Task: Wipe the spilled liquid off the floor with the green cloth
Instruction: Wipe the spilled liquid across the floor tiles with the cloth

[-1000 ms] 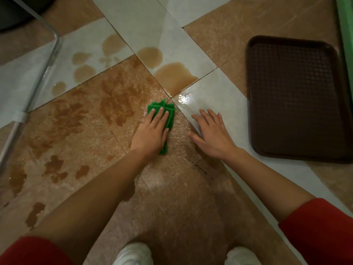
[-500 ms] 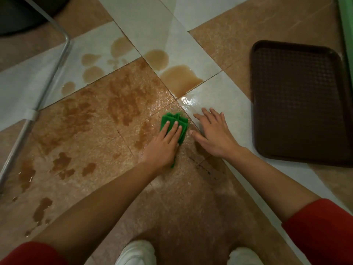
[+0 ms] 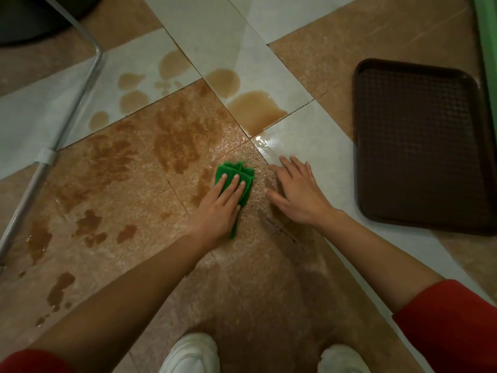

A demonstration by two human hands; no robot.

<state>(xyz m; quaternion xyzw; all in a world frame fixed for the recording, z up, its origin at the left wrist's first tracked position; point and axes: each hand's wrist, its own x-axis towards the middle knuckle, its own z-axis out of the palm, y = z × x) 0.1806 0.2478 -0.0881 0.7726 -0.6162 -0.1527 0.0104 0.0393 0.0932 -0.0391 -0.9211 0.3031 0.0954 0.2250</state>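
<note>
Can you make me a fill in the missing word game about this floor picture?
1. The left hand presses a ____ cloth flat on the floor.
2. The right hand lies flat on the floor and holds ____.
3. The spilled liquid is ____ in colour.
4. The dark tray lies on the person's ____ side.
Missing words: green; nothing; brown; right.
</note>
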